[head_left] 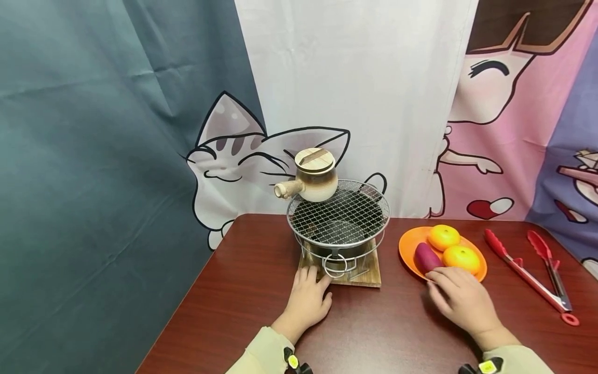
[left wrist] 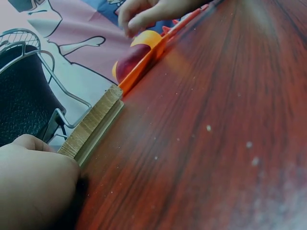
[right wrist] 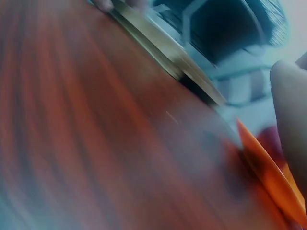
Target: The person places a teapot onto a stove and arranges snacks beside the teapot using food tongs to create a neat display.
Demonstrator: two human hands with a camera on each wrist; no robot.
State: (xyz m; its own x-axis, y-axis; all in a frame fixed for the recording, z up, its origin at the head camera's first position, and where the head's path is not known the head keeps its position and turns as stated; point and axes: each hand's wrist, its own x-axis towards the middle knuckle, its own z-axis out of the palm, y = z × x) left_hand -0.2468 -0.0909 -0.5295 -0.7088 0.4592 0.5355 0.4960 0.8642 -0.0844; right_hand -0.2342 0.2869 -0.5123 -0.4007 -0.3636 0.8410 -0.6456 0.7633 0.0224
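My left hand [head_left: 306, 298] rests its fingertips on the front left corner of a wooden board [head_left: 371, 278]. On that board stands a small black grill [head_left: 345, 221] with a round wire mesh. My right hand [head_left: 462, 301] is above the near rim of an orange plate [head_left: 406, 241], its fingers loosely bent and holding nothing. The fingertips overlap the near end of a purple sweet potato [head_left: 426, 257] in the head view; the left wrist view shows this hand [left wrist: 153, 14] raised over the plate. Two mandarins [head_left: 444, 237] lie beside the sweet potato.
A clay teapot [head_left: 318, 184] with a wooden lid and side handle sits at the mesh's back left. Red-tipped tongs [head_left: 528, 275] lie spread right of the plate. Behind the brown table [head_left: 224, 311] hangs a printed curtain [head_left: 364, 78].
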